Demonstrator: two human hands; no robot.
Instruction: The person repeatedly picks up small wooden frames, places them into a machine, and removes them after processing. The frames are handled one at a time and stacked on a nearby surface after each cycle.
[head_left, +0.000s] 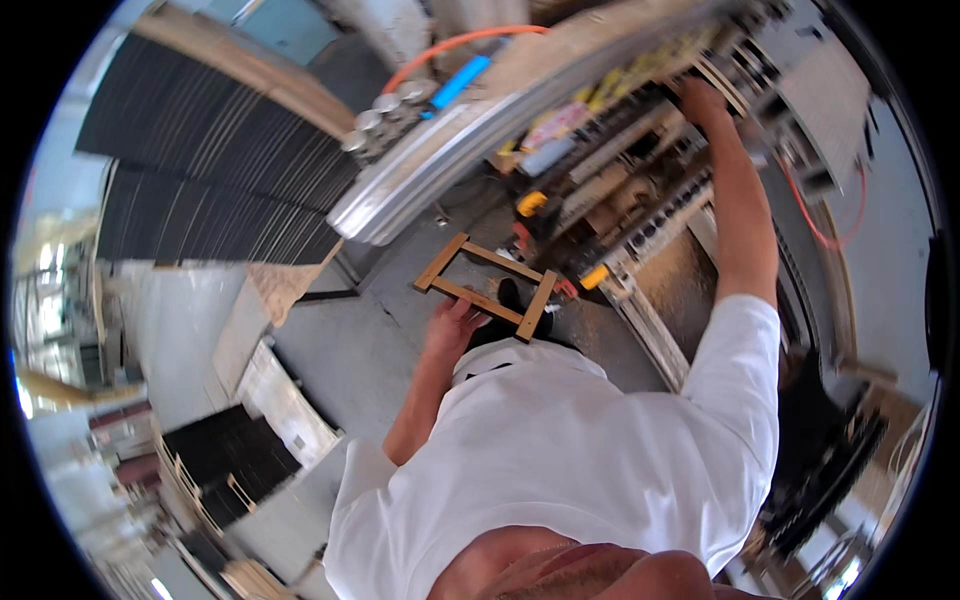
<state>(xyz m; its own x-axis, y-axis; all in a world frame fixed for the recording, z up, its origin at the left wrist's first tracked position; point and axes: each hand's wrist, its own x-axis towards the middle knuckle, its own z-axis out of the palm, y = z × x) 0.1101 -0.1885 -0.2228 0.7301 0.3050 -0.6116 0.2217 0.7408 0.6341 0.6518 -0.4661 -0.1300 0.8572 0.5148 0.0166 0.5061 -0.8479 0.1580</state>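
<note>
wooden frame [490, 305] in left hand [452, 326]

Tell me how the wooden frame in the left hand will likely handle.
The wooden frame is probably light for its size: slim bars around an open middle. It looks fairly stiff, its bars straight though the left hand grips one side. Its flat, angular shape should resist rolling.

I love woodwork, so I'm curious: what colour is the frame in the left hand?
The frame is golden brown, seen best in the head view.
</note>
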